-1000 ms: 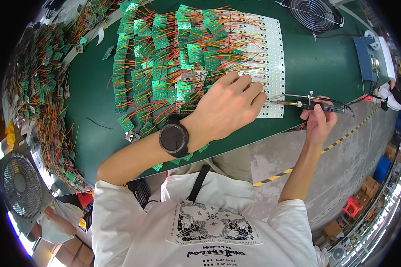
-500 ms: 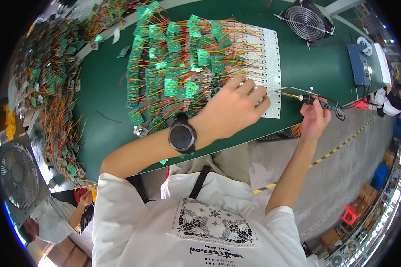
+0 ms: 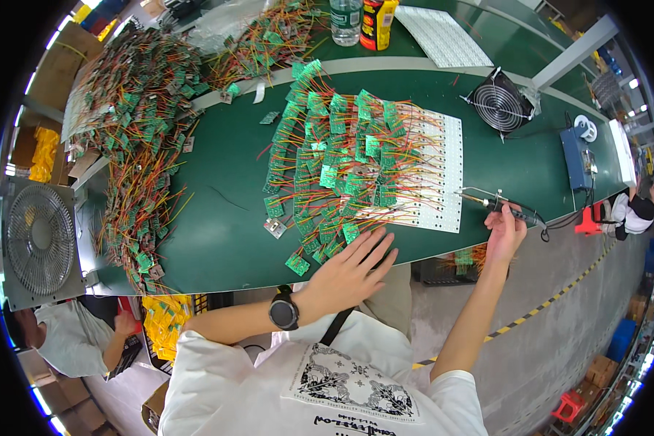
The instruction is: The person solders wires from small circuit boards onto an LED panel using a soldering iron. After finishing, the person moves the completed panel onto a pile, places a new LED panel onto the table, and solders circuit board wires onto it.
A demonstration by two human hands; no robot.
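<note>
Green tabletop [image 3: 218,243], boards [image 3: 328,176] beyond left hand [image 3: 344,274]

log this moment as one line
left hand: palm down near green circuit boards | right hand: holding soldering iron, tip near white panel's right edge

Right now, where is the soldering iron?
The soldering iron is right of centre in the head view, in the right hand, beside the white panel.

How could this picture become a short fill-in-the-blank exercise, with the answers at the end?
1. The soldering iron is in the ____ hand.
2. A round dark ____ is on the wrist of the left hand.
3. Thin red and yellow ____ reach from the green circuit boards over the white sheet.
4. The tabletop is coloured ____.

Missing words: right; watch; wires; green.
</note>
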